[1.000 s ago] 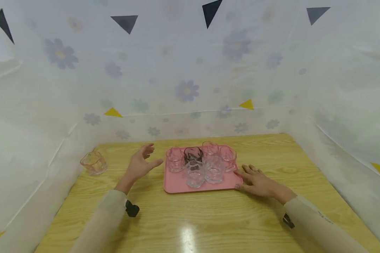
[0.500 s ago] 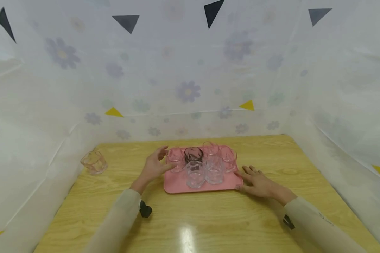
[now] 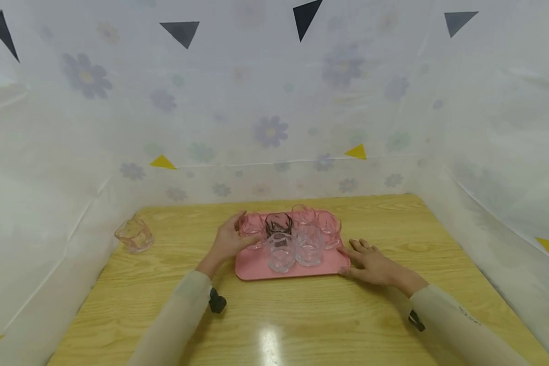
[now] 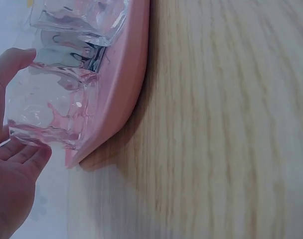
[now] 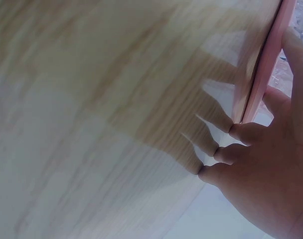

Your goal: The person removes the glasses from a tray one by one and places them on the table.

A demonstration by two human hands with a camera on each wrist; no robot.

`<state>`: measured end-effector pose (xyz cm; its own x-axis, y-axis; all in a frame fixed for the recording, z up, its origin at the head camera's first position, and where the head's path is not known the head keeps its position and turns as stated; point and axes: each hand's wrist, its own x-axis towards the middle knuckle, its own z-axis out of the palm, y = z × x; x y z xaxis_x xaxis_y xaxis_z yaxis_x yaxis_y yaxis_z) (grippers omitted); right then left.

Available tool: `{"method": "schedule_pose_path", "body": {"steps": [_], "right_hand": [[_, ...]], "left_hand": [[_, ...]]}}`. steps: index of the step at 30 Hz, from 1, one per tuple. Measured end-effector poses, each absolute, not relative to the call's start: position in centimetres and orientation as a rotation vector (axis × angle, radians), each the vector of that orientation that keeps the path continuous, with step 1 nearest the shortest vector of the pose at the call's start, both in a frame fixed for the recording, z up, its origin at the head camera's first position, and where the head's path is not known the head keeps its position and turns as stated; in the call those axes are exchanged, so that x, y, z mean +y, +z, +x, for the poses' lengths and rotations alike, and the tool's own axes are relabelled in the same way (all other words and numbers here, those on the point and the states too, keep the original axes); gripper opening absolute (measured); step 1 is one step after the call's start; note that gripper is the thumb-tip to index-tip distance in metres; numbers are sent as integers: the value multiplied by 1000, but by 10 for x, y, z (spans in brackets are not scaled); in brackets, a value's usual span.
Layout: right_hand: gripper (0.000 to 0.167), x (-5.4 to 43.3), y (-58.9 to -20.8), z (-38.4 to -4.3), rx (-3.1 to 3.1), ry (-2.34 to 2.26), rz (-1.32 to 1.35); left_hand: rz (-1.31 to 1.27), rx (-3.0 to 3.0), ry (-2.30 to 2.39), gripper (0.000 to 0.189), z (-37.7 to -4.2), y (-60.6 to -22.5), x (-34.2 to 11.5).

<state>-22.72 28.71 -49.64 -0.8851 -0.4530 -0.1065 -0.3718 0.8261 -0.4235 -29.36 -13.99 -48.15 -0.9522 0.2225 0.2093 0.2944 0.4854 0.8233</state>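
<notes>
Left grip (image 3: 227,242) holds glass (image 4: 54,107); right grip (image 3: 371,264) touches tray (image 3: 252,268).

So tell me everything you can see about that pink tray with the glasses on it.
The pink tray is a plain rectangle with rounded corners and a low raised rim, smooth and plastic-looking. It lies flat on the wood-grain table, long side toward the person. Six glasses stand on it, clear, pinkish and one dark, hiding much of its middle and back; its front strip is bare. The right hand touches its right end.
</notes>
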Motion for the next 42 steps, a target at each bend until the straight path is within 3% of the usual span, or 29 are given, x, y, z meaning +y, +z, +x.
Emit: {"method": "schedule_pose_path", "body": {"steps": [7, 29, 42], "right_hand": [[80, 286, -496, -227, 2818, -581, -647], [80, 284, -491, -227, 2816, -580, -653], [79, 285, -492, -227, 2807, -564, -637]], "left_hand": [[-434, -2663, -1478, 96, -297, -488, -136], [-403, -2635, -1354, 76, -303, -486, -132], [-334, -2632, -1372, 79, -304, -473, -147]]}}
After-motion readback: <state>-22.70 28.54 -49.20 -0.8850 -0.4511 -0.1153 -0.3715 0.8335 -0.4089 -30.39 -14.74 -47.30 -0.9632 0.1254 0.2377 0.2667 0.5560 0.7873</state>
